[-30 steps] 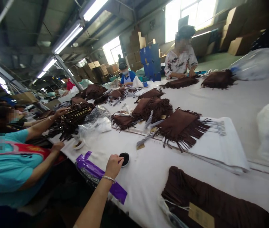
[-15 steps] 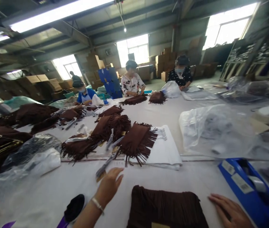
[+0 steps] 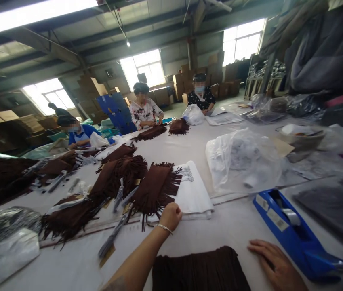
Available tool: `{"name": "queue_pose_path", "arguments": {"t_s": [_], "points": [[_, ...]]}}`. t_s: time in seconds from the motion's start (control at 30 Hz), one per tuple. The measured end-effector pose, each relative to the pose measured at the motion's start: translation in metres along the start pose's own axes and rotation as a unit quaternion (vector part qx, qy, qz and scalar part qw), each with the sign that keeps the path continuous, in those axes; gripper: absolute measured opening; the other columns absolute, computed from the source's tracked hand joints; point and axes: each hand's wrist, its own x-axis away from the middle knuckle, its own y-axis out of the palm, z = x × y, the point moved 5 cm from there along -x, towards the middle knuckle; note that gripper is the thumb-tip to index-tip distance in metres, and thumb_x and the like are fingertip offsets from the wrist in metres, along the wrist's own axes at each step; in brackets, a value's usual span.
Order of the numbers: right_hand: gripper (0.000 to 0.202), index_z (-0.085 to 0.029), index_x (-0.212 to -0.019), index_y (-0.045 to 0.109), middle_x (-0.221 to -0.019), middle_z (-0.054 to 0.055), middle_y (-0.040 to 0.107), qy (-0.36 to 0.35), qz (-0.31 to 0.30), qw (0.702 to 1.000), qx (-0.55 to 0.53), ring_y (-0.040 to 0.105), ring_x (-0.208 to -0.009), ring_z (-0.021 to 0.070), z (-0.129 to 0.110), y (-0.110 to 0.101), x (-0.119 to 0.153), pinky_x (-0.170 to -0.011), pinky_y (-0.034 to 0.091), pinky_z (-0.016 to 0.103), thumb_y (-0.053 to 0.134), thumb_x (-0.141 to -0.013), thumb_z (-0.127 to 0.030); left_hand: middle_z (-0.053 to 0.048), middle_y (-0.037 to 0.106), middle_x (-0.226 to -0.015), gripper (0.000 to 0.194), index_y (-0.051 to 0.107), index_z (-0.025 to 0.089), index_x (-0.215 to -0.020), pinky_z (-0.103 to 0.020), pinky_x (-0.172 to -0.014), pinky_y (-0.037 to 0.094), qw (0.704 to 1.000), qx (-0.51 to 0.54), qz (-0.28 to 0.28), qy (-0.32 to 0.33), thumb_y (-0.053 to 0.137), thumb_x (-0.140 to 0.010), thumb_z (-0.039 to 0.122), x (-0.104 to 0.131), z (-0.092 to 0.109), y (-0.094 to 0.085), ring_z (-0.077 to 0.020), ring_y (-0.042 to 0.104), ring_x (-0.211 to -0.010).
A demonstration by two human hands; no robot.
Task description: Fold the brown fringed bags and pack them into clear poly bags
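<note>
My left hand point(image 3: 171, 218), a thin bracelet on its wrist, reaches to the near edge of a stack of flat white sheets point(image 3: 198, 204). Its fingers are curled in, and what they hold, if anything, is hidden. Just behind it lies a dark brown fringed bag point(image 3: 151, 188), its strips hanging over the white stack. My right hand point(image 3: 276, 262) rests open on the table, fingers stretched out, between a folded dark brown piece point(image 3: 200, 268) in front of me and a blue tape dispenser point(image 3: 292, 234). It touches neither of them.
More brown fringed bags point(image 3: 115, 176) lie to the left, with grey tassel-like bundles point(image 3: 112, 238) nearby. A clear plastic bag point(image 3: 244, 161) with white contents sits beyond the dispenser. Crumpled plastic point(image 3: 16, 254) is at the left. Across the table, several people point(image 3: 144, 107) work.
My left hand has moved forward and right to the white stack, its fingers curling in. My right hand remains flat beside the brown piece. The view has turned right.
</note>
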Motion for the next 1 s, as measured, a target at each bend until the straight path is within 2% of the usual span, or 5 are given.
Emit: {"name": "queue_pose_path", "arguments": {"t_s": [0.3,0.53,0.77,0.87,1.0], "points": [[0.025,-0.027,-0.102,0.067,-0.114,0.005,0.063,0.025,-0.021,0.999,-0.022,0.055,-0.111,0.0245,-0.010,-0.006,-0.007,-0.100,0.043,0.045,0.049,-0.085,-0.034,0.003,0.058,-0.054,0.011,0.055,0.015,-0.070,-0.018,-0.051,0.038,0.983,0.113,0.082,-0.122,0.052,-0.081,0.013,-0.030,-0.028,-0.013,-0.0101,0.056,-0.050],[0.025,-0.025,-0.098,0.069,-0.111,0.005,0.066,0.016,-0.007,0.999,-0.031,0.058,-0.108,0.0238,-0.008,-0.004,-0.005,-0.097,0.047,0.041,0.050,-0.084,-0.032,-0.003,0.064,-0.074,0.021,0.052,0.017,-0.098,-0.023,-0.063,0.039,0.965,0.076,0.246,-0.046,0.037,-0.094,0.031,-0.053,0.029,-0.109,-0.0157,0.061,-0.068],[0.035,-0.026,-0.120,0.057,-0.122,0.003,0.061,-0.133,0.194,0.972,0.020,0.053,-0.117,0.0226,-0.102,-0.079,-0.029,-0.097,0.045,0.034,0.050,-0.086,-0.026,-0.001,0.059,-0.063,0.020,0.057,0.020,-0.083,-0.024,-0.055,0.033,0.955,-0.063,0.192,0.218,0.042,-0.094,0.028,0.040,0.129,-0.102,-0.0154,0.057,-0.060],[0.049,-0.027,-0.130,0.049,-0.127,0.002,0.057,-0.234,0.132,0.959,0.087,0.044,-0.125,0.0263,-0.182,-0.097,-0.049,-0.106,0.033,0.040,0.057,-0.082,-0.027,-0.001,0.058,-0.065,0.019,0.055,0.019,-0.090,-0.027,-0.051,0.033,0.916,-0.161,0.176,0.321,0.037,-0.095,0.018,0.085,0.161,-0.076,-0.0159,0.056,-0.057],[0.033,-0.028,-0.092,0.069,-0.092,0.001,0.068,-0.083,-0.055,0.990,0.098,0.060,-0.097,0.0230,-0.206,-0.080,-0.071,-0.091,0.042,0.039,0.052,-0.073,-0.006,0.001,0.057,-0.059,0.018,0.054,0.018,-0.086,-0.028,-0.044,0.032,0.882,-0.215,0.179,0.380,0.045,-0.094,0.032,0.119,0.171,-0.061,-0.0164,0.056,-0.051]]}}
